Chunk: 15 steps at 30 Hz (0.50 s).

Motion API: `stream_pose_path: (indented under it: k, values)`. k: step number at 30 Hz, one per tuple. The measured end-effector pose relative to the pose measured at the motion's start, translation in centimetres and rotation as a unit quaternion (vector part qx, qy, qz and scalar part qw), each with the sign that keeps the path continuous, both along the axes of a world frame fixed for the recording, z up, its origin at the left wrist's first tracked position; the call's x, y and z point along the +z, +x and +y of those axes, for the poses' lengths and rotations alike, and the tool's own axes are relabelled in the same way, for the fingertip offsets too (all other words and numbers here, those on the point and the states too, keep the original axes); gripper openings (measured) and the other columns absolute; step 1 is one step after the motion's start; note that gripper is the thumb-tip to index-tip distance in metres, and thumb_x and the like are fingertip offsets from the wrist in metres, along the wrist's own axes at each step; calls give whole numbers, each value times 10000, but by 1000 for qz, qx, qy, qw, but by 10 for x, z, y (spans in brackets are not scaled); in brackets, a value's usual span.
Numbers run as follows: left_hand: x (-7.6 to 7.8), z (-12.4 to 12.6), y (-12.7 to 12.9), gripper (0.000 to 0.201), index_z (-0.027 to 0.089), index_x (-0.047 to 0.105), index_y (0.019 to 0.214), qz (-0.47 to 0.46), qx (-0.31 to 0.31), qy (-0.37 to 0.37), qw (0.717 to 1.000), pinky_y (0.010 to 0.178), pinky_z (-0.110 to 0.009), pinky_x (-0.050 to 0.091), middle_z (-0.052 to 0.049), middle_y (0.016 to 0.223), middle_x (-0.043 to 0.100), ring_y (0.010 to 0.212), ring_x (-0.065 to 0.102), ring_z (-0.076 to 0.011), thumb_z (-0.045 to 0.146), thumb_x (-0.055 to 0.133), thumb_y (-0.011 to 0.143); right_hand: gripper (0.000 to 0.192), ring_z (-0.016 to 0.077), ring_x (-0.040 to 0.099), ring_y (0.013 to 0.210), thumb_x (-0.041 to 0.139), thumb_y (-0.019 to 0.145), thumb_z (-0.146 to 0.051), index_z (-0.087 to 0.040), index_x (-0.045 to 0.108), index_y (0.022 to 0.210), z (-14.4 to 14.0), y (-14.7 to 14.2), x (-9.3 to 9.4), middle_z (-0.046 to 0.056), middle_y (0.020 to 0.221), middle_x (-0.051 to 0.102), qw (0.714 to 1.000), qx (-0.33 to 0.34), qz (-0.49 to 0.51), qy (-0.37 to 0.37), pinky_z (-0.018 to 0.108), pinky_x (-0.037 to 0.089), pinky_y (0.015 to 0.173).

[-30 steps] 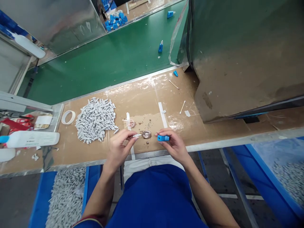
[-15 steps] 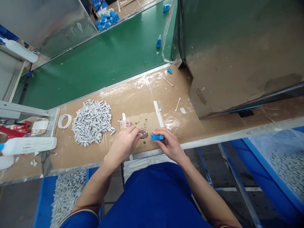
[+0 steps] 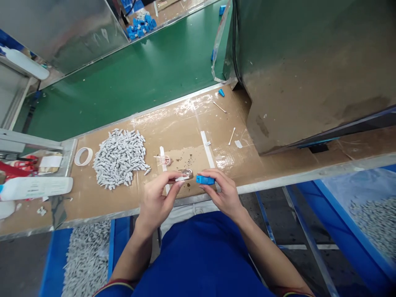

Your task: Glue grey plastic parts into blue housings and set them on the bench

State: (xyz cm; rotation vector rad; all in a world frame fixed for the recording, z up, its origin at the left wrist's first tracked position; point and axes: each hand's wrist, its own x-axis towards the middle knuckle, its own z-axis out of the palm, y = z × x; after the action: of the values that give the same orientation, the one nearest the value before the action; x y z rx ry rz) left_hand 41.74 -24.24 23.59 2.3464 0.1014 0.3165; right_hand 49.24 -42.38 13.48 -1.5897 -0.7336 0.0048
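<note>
Blue plastic, a small connector body [image 3: 205, 180], sits pinched in the person's right hand [image 3: 223, 193] just above the bench's near edge. Facing it, the left hand [image 3: 159, 198] pinches a small white piece [image 3: 180, 178], tip aimed at the blue part. Between them on the cardboard bench [image 3: 123, 198] rests what looks like a little metal dish [image 3: 187, 173]. Nearby lies a grey pile of parts [image 3: 119, 158].

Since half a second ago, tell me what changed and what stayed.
The left hand lifted its small white piece off the round metal dish and drew back toward the body. The right hand still pinches the blue part; the grey pile is unchanged.
</note>
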Motion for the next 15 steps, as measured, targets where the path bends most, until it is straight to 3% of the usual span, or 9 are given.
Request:
stream_pose_path:
  k: [5,15]
  values:
    - [6,-11,-5,110,194,679,1065,2,-19,-73,997,878,-184,605,-43,1048,798,997,767,-144,159,618,980,252,229,740,1068,650,972,-218,-270,634,1218,1,-5,9,77,1137,766,1000,6,8,-2,379,625,906]
    - [3,-12,-7,118,189,687,1058,7,-39,-75,996,871,-247,637,-64,1040,803,975,776,-179,152,622,966,290,225,737,1114,641,975,-194,-284,619,1251,-1,-8,20,72,1145,777,1000,16,-14,15,370,625,939]
